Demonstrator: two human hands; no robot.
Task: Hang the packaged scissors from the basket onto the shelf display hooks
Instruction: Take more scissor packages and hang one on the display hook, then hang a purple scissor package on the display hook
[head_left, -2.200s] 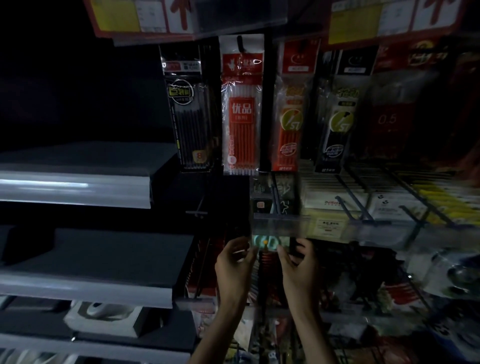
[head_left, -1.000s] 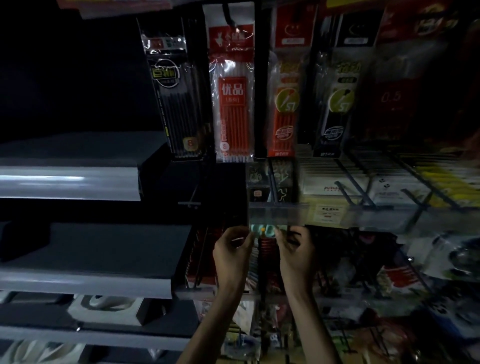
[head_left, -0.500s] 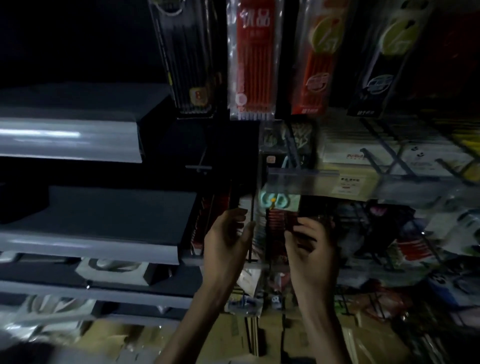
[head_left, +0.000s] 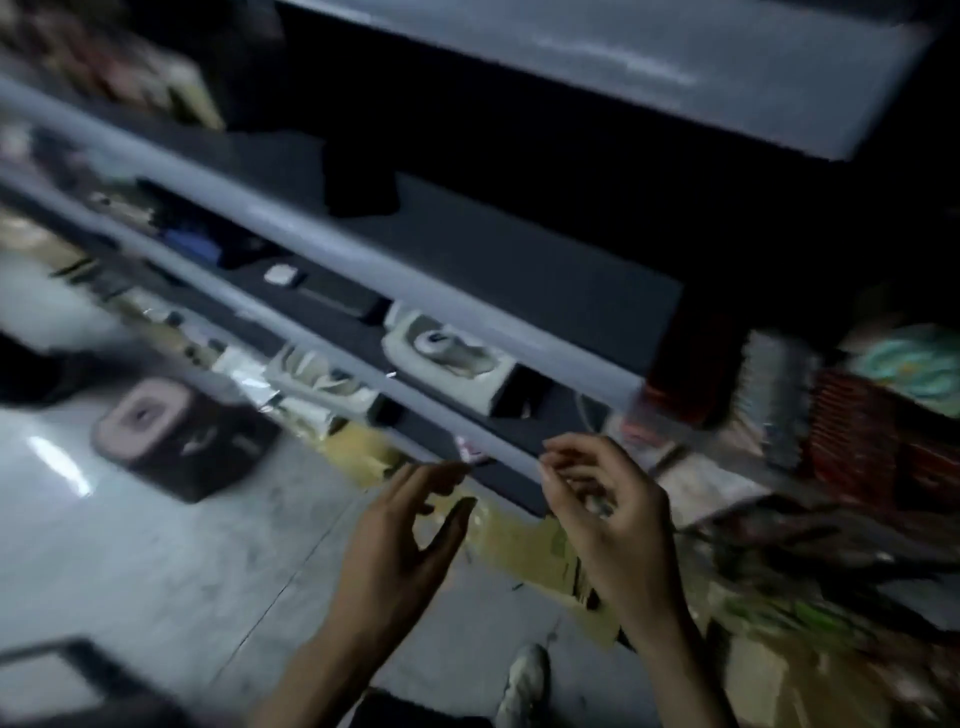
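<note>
The view is blurred and tilted down to the left. My left hand (head_left: 410, 540) hangs in front of the lowest shelf edge with relaxed fingers and holds nothing. My right hand (head_left: 608, 514) is beside it, fingers loosely curled and holding nothing. A teal scissors pack (head_left: 914, 364) hangs at the far right among red packs (head_left: 852, 441). The basket is not clearly in view.
Grey shelves (head_left: 467, 260) run diagonally across the view, holding white boxed goods (head_left: 447, 358). A dark box with a pale lid (head_left: 171, 436) stands on the grey floor at left. Yellow-brown cartons (head_left: 519, 540) lie below the shelves. A shoe (head_left: 524, 680) shows at the bottom.
Both hands have let go of the teal scissors pack and dropped away from the hooks. The view has swung down and left toward the floor.
</note>
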